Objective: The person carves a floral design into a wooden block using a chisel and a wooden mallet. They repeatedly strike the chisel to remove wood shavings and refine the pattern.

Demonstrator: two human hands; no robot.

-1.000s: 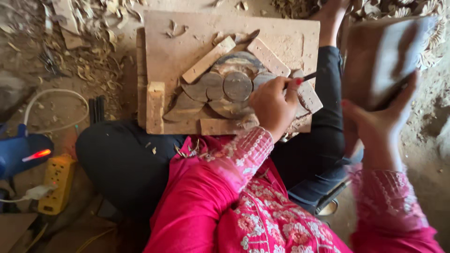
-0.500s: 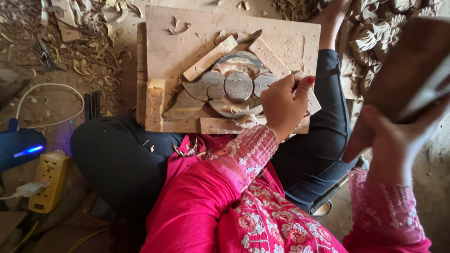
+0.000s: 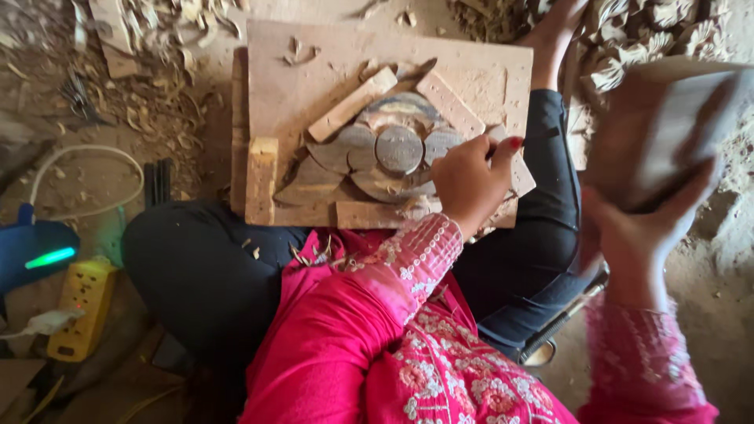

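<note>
A flat wooden board (image 3: 314,71) lies across my crossed legs. On it a round floral wood carving (image 3: 397,149) is hemmed in by small wooden battens (image 3: 351,104). My left hand (image 3: 471,180) rests on the carving's right edge, fist closed around a thin carving tool that is almost wholly hidden by the fingers. My right hand (image 3: 636,228) is raised at the right, off the board, gripping a thick wooden block (image 3: 667,126), which is blurred.
Wood shavings (image 3: 157,47) litter the ground at the upper left. A yellow power strip (image 3: 78,302), a blue device with a green light (image 3: 39,251) and a white cable (image 3: 86,180) lie at the left. Carved wooden pieces (image 3: 644,31) are piled at the upper right.
The wooden block in my right hand has swung out to the right and back a little lower. My left hand stays fisted on the carving's right edge.
</note>
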